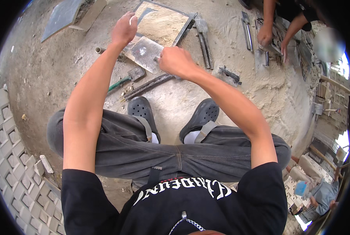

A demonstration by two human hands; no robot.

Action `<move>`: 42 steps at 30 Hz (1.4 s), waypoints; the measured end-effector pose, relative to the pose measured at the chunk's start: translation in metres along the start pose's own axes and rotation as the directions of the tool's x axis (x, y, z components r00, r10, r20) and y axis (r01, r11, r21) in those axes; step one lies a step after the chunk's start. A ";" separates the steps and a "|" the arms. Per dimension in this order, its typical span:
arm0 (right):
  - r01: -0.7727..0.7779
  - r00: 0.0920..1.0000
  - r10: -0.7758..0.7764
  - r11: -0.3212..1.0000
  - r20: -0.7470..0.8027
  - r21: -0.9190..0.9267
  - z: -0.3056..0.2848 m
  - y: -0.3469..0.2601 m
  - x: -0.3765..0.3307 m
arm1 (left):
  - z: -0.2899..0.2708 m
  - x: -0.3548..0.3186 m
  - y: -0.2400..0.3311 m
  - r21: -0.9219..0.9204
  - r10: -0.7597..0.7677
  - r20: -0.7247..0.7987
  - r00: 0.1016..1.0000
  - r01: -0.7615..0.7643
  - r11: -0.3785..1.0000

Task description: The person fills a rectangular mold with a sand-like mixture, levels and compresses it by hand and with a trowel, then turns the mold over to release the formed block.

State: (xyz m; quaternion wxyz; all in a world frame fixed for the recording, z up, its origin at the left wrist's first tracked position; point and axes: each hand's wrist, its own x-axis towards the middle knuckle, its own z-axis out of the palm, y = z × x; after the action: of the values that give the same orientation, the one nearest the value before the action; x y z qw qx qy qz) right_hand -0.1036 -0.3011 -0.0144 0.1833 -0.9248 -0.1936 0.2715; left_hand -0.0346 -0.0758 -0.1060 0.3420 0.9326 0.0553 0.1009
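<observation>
My right hand [177,60] is closed round the grip of a flat metal trowel [143,54], whose grey blade is smeared with pale powder. The blade lies over the near edge of a square metal mould frame [181,32] filled with light sandy material [161,25]. Up at the frame's left side is my left hand [124,29], fingers curled with the thumb showing; whether they grip the rim is hidden. Close below the trowel lie a hammer [136,73] with a green handle and a dark metal bar [149,86].
A grey slab [61,17] leans at upper left, near a short pipe [100,50]. Long-handled tools [203,41] and a black metal piece [230,74] lie rightward. A co-worker's hands [265,36] work at upper right. Stacked grey blocks [22,176] line the left.
</observation>
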 end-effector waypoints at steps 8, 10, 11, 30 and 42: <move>-0.002 1.000 0.003 0.994 0.003 -0.107 0.004 0.008 -0.006 | 0.019 -0.019 -0.011 0.140 0.148 0.069 0.986 -0.157 0.978; -0.011 1.000 0.012 0.993 0.006 -0.120 0.003 0.015 0.003 | 0.021 -0.021 -0.013 0.133 0.168 0.085 0.982 -0.178 0.975; -0.011 0.999 0.015 0.991 0.029 -0.131 -0.002 0.020 0.010 | 0.022 -0.023 -0.015 0.145 0.188 0.078 0.979 -0.197 0.970; 0.038 0.997 -0.026 0.986 0.075 -0.161 -0.014 0.031 0.008 | 0.028 -0.042 -0.033 0.146 0.095 0.094 0.991 -0.109 0.983; 0.045 0.999 -0.046 0.983 0.002 -0.176 -0.011 0.040 0.013 | 0.026 -0.046 -0.026 0.145 0.091 0.116 0.989 -0.107 0.984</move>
State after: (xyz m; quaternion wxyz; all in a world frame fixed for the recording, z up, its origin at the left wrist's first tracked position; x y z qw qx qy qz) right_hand -0.0768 -0.3319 -0.0292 0.1073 -0.9330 -0.2377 0.2480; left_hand -0.0744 -0.0809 -0.1493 0.2677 0.9615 -0.0025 0.0624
